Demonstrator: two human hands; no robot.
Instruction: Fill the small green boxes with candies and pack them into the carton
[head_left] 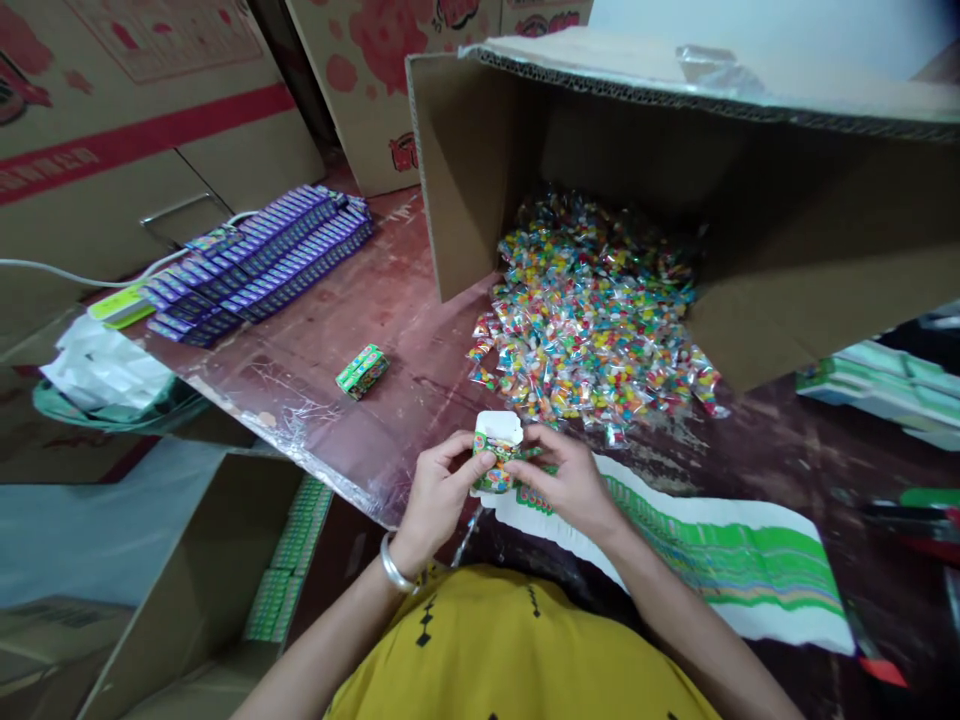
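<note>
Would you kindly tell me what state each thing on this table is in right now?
small box: top flap open, held by left hand and right hand
large carton: on its side, open, sweets spilling out
green box: closed, lying on the table
purple boxes: closed, laid in rows
flat blanks: unfolded, overlapped in a row

Green multicoloured small box (pixel 495 462), multicoloured candy packets (pixel 592 310), purple boxes (pixel 259 262), yellow shirt (pixel 517 650)

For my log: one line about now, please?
left hand: holds small colourful cardboard box | right hand: same box, flap open | beyond: colourful wrapped-sweets heap
</note>
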